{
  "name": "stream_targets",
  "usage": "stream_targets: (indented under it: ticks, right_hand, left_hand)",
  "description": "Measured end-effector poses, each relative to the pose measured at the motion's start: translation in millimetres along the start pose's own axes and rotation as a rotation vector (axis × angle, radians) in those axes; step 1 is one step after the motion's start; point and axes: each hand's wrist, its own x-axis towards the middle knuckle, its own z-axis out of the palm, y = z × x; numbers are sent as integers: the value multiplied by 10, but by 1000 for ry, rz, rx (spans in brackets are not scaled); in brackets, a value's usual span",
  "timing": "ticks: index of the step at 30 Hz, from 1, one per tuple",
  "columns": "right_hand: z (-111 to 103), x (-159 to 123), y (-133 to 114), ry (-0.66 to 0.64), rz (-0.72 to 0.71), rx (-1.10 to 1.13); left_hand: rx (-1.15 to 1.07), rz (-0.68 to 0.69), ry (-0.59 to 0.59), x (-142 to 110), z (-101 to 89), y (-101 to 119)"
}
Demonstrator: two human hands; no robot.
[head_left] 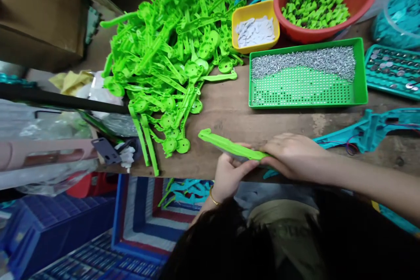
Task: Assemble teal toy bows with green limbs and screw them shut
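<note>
A long lime-green plastic part (229, 146) with a hooked end is held over the front edge of the wooden table. My left hand (229, 174) is closed around its underside, thumb along the near edge. At the right end of the part, the fingers of my right hand (292, 155) are pressed together on it, partly hiding that end. A turquoise plastic part (370, 129) with thin wires lies beyond my right wrist. To the left is a large heap of similar green parts (170, 52), some with round discs.
A green perforated tray (302, 105) of screws sits beyond my hands. Behind it are a yellow bin (256, 47) of pale pieces and a red bowl (328, 30) of small green pieces. A teal tray (393, 89) holds round metal pieces. Below, a blue crate (120, 214) contains turquoise and green parts.
</note>
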Motion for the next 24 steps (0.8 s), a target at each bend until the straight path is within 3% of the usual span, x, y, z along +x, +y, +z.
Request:
stream_targets:
  ticks: [3,7,9,13,18,24]
  right_hand:
    - [1,5,-48,109,-66,-42]
    - [-23,18,-52,153,-130,-13]
    - [-27,22,-24,148,-152,7]
    - [-55,41,12,115,-155,-5]
    - [-68,113,-122,92,-96,86]
    - [72,209,-206,196,-39,296]
  left_hand:
    - [133,128,50,-43,62,-68]
    - [219,336,97,-54,119,13]
    - [254,315,109,-54,97,52]
    - [183,153,-10,-32,-81,106]
    - [136,316,-59,36,-260,209]
    - [251,407,-82,40,-232,249]
